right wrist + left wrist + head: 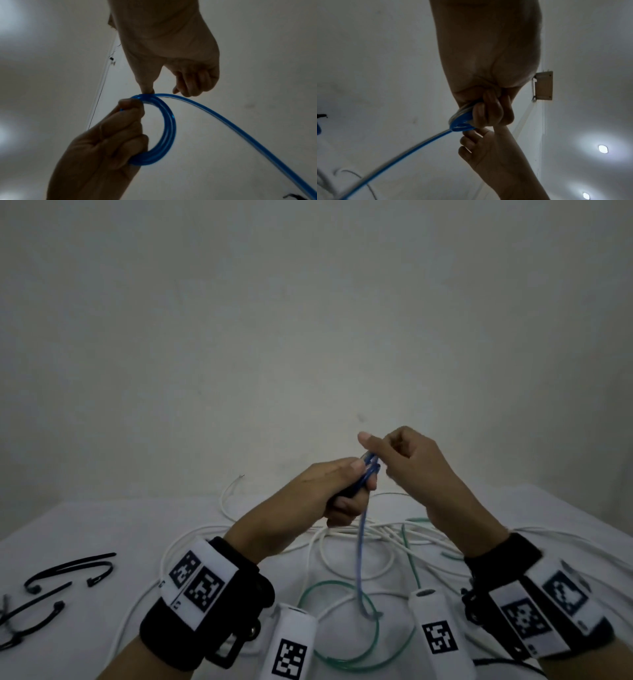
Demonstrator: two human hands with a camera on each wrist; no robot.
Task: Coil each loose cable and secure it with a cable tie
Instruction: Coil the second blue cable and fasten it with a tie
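Note:
A blue cable (360,542) is partly wound into a small coil (169,128) held up above the table. My left hand (322,494) grips the coil in its curled fingers (488,108), with the thumb on top. My right hand (414,470) is just right of it. Its thumb tip (147,90) rests on the top of the coil, and its curled fingers (193,83) lie close beside the strand. The loose end of the blue cable (393,158) hangs down to the table. Several black cable ties (68,571) lie at the left.
Loose white cables (342,534) and a green cable (342,628) sprawl in loops over the white table (102,525) under my hands. A pale wall rises right behind the table. Wrist cameras (294,642) jut out below each forearm.

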